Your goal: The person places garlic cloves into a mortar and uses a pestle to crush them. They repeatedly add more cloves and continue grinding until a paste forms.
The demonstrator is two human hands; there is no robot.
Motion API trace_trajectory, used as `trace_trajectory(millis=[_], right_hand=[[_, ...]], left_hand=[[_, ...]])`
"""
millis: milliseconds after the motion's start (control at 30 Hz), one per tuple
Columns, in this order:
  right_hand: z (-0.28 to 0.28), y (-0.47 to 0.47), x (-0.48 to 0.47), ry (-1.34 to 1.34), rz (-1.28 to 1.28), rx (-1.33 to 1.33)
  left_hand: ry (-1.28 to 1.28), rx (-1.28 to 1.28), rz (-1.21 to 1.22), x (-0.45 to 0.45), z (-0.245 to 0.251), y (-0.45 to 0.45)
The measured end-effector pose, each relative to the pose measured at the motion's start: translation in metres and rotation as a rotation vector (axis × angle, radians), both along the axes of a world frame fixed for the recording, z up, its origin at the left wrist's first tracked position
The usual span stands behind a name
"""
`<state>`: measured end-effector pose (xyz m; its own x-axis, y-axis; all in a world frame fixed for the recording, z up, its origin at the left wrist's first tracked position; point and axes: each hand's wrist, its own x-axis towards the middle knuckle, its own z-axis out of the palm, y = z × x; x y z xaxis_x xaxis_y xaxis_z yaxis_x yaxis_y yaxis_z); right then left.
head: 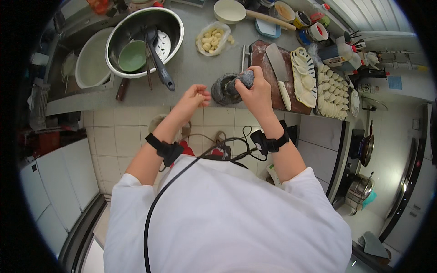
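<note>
My right hand (256, 88) is wrapped around a speckled grey stone pestle (244, 80). The pestle leans into a dark stone mortar (221, 89) near the counter's front edge, its lower end inside the bowl. Left of the mortar, my left hand (195, 97) hovers with half-curled fingers, apart from the rim. Whether something small lies in those fingers is not clear. Beyond the mortar, peeled garlic cloves (211, 40) fill a clear plastic bag (201, 49), and a few lie beside it.
At left, a steel basin (111, 58) holds a green bowl (132, 56) and a black ladle (159, 65). A cleaver (277, 63) rests on a floured cutting board (261, 58) at right. Dumplings fill a patterned plate (312, 101) and a tray beside it. Farther back are a white bowl (229, 12) and rolling pin (269, 19).
</note>
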<state>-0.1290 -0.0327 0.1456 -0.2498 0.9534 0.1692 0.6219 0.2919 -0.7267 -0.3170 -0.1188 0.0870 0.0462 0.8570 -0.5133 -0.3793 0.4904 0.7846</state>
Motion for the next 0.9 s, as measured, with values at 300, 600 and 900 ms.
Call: trace_trajectory(millis=[300,600,900], right_hand=[[0.001,0.006,0.003,-0.060,0.059,0.006],[-0.008,0.004,0.006,0.047,0.056,-0.009],[0.003,-0.001,0.016,0.089,0.036,0.002]], left_hand=[[0.110,0.158,-0.025,0.000,0.010,0.004],[-0.041,0.227,0.072,0.011,0.014,0.010],[0.268,0.415,-0.023,0.046,0.016,0.038]])
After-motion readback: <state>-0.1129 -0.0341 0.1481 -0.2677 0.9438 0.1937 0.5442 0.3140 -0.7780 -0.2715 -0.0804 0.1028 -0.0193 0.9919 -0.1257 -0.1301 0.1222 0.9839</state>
